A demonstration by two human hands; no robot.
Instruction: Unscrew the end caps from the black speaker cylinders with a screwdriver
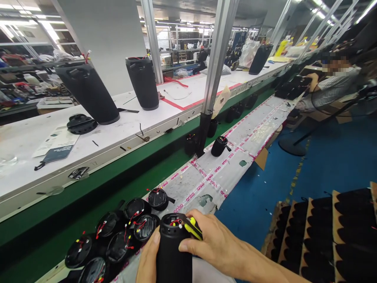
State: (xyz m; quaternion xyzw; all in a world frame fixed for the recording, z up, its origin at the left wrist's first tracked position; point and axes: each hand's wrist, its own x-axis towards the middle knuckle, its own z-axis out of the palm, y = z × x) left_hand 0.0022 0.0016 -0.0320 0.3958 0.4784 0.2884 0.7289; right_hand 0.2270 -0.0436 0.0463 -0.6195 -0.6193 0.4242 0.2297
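Note:
A black cylinder (174, 255) stands upright at the bottom centre, its open top showing red and white wires. My left hand (149, 255) is wrapped against its left side. Beside the top rim on the right, my right hand (206, 236) grips a yellow and black tool (193, 228), with the thumb against the cylinder. The tool's tip reaches the rim; what it touches inside cannot be made out. Several similar black cylinders (144, 227) with red and yellow wire ends crowd the bench to the left of my hands.
The taped grey bench (212, 173) runs away to the upper right, with one wired cylinder (219, 146) on it. A white shelf (123, 133) at the left holds large black cylinders (88, 92). A metal post (216, 59) rises between. A person (335, 84) sits at the far right.

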